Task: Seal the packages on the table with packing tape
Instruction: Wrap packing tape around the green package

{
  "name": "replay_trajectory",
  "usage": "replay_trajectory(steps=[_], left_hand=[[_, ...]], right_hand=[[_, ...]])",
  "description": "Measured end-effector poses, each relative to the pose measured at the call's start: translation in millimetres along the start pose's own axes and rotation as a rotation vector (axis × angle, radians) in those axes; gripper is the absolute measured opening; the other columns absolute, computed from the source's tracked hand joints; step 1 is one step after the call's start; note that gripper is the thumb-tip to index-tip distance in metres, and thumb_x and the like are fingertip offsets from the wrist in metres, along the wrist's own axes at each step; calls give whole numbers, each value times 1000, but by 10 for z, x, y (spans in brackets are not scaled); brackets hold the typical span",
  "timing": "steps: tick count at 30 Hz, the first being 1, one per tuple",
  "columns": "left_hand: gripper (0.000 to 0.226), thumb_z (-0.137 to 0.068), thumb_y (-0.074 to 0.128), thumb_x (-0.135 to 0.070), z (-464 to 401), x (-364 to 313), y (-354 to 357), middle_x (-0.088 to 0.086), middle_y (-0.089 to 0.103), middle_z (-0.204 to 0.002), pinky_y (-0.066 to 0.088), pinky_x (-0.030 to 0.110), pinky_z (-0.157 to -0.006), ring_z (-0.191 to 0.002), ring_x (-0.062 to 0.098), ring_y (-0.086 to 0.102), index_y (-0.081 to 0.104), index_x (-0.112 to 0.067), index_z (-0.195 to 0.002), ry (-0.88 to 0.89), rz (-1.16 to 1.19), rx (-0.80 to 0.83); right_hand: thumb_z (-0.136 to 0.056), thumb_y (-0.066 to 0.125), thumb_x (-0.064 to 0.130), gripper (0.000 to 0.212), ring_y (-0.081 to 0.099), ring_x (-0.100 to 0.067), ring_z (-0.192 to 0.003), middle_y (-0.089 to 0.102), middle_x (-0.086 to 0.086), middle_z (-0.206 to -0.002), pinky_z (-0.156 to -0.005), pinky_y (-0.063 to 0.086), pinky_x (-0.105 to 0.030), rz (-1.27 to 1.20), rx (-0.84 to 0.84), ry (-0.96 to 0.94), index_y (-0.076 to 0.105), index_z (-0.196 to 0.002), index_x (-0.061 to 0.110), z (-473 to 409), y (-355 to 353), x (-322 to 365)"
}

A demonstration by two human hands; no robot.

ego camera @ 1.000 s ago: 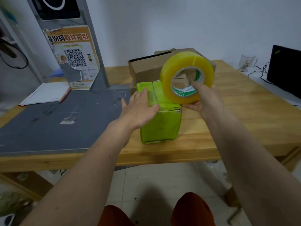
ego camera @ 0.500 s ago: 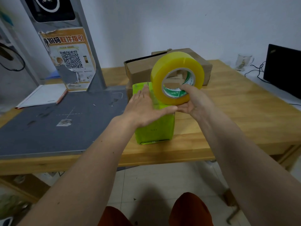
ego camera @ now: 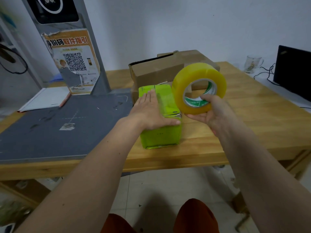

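A bright green package [ego camera: 161, 137] stands near the front edge of the wooden table [ego camera: 252, 118]. My left hand [ego camera: 151, 113] lies flat on its top, fingers straight, thumb along the near upper edge. Just right of the package, my right hand [ego camera: 208, 113] holds a large roll of yellow packing tape [ego camera: 199, 88] upright, thumb through the core and fingers under the roll. A strip of clear tape appears to run over the package top. Behind it sit brown cardboard boxes [ego camera: 156, 73], one with a flap ajar.
A grey scanning mat [ego camera: 50, 128] with a grey post and QR poster [ego camera: 74, 63] fills the table's left half. A white booklet [ego camera: 45, 98] lies behind the mat. A glass mug [ego camera: 252, 63], cables and a black monitor [ego camera: 294, 71] stand at the far right.
My right hand has carried the tape roll to the right, off the package top. My left hand stays flat on the package, slid a little nearer its front edge.
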State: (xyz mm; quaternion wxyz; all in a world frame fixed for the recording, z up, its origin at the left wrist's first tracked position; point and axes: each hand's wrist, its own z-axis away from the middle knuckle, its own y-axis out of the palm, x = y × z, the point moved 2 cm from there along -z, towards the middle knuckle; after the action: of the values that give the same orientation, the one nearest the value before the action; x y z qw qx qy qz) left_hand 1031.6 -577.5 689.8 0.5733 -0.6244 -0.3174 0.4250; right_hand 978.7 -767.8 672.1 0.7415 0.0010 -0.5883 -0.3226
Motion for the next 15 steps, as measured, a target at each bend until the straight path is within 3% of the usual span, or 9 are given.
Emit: replay_trajectory(steps=[5, 11, 15], left_hand=[[140, -61, 48, -89, 4, 38, -16, 10, -10, -164, 1, 38, -123, -151, 24, -7, -11, -4, -154, -30, -22, 32], [140, -59, 43, -92, -16, -1, -5, 10, -11, -164, -1, 39, -123, -151, 24, -8, -11, -5, -154, -21, -70, 54], [132, -57, 38, -94, -20, 0, -5, 6, -11, -164, -2, 44, -121, -151, 22, -10, -7, -20, -156, 6, -79, 69]], right_hand=[[-89, 65, 11, 38, 69, -43, -81, 61, -22, -118, -52, 57, -45, 46, -96, -36, 49, -123, 8, -8, -186, -13], [-92, 62, 12, 34, 71, -38, -79, 64, -20, -111, -51, 58, -43, 22, -51, 33, 47, -123, 11, -19, -299, -163], [-92, 59, 10, 36, 71, -37, -77, 64, -20, -114, -49, 57, -40, 12, -21, 52, 48, -126, 11, -43, -302, -244]])
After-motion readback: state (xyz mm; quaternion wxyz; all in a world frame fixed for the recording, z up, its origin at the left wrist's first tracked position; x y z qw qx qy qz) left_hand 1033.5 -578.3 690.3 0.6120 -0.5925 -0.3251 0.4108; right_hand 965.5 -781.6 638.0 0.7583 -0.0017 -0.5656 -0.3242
